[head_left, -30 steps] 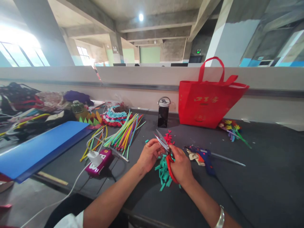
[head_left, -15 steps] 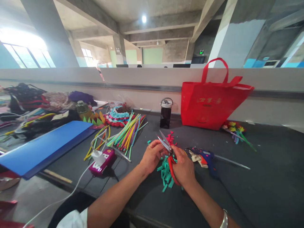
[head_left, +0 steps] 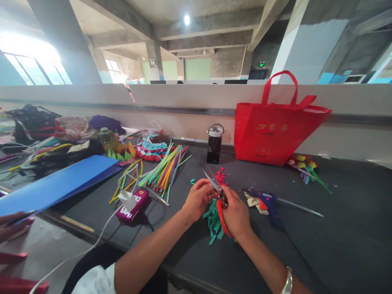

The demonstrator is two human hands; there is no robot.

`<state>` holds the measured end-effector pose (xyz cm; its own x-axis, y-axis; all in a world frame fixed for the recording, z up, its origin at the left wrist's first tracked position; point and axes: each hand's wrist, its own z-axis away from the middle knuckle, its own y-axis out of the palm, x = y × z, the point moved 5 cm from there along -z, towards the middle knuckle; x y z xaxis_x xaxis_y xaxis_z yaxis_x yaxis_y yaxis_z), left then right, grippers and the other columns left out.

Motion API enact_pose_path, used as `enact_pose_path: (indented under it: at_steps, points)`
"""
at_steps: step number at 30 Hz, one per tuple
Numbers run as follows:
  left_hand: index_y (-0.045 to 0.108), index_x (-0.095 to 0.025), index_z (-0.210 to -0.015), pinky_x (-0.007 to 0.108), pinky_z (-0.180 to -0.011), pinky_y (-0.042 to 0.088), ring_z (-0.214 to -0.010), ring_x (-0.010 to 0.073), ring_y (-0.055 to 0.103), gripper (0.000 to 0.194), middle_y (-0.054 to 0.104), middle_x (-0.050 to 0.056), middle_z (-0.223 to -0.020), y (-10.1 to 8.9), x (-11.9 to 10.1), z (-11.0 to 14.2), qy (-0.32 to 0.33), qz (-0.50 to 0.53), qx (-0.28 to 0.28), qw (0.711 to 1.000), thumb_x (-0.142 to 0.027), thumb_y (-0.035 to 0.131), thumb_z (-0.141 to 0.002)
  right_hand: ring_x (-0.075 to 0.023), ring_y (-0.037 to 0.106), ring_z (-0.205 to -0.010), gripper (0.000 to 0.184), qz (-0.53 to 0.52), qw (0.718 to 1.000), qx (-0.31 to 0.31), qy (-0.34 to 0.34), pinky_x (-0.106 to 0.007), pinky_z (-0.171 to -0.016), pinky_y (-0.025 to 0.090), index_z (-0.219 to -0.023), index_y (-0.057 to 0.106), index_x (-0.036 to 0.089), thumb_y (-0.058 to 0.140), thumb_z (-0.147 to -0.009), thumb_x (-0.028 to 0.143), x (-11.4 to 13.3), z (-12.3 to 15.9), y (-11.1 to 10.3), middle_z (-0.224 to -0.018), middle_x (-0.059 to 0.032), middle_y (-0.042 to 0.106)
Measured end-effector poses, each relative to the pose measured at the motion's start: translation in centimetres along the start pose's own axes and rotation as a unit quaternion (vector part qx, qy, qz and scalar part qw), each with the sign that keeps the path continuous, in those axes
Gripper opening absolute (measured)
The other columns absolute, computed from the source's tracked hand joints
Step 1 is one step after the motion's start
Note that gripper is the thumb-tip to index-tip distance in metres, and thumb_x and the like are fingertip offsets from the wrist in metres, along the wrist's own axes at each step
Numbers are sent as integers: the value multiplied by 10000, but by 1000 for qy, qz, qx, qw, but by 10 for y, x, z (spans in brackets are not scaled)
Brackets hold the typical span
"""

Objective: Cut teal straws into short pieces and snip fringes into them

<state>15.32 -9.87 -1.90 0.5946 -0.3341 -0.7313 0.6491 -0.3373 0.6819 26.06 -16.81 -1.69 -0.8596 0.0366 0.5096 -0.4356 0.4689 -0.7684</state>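
My right hand point(head_left: 235, 212) is closed around red-handled scissors point(head_left: 213, 182), their blades pointing up and away to the left. Beside the blades, the fingers of my left hand point(head_left: 199, 200) are pinched together; whatever sits between them is too small to make out. Under both hands lies a pile of short green cut pieces point(head_left: 213, 223) on the dark table point(head_left: 346, 241). Small red pieces point(head_left: 221, 177) are scattered just beyond the scissors.
Right of my hands lies a blue glue gun point(head_left: 266, 200) with a glue stick. Colourful strips point(head_left: 167, 169), a purple power strip point(head_left: 133, 206) and a blue board point(head_left: 67, 179) are leftward. Behind stand a bottle point(head_left: 214, 147) and red bag point(head_left: 275, 134). Another person's hand point(head_left: 14, 226) shows far left.
The scissor blades look slightly closer together. At the left edge, another person's hand has come into clear view by the blue board, which has shifted a little. My hands have hardly moved.
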Motion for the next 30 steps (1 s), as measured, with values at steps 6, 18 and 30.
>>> enact_pose_path:
  at_steps: [6,18,30]
  points:
    - [616,-160,-751,249,-653,477,-625,112,593,221,646,-5,-665,1,0,0,-4,-8,-2,1000,-192,795,-627,-225,673,-890,387,-61,998,-7,-5,-304,-760,511,-1152,611,218,526,-782,143,-2,0,4,-1008,-71,700]
    - [614,-162,-736,223,-584,425,-555,89,529,136,582,-31,-626,-3,-11,2,83,-231,-39,969,-262,699,-702,-193,661,-756,319,-232,970,-69,24,-297,-718,506,-1110,601,178,562,-845,352,-9,-6,-7,-883,-54,710]
    - [622,-182,-642,225,-573,346,-565,106,480,71,566,-20,-584,19,-16,18,230,-555,-11,800,-148,597,-699,-142,605,-633,363,-367,925,-75,63,-269,-634,509,-1107,582,184,623,-773,319,-9,-11,-13,-771,10,656]
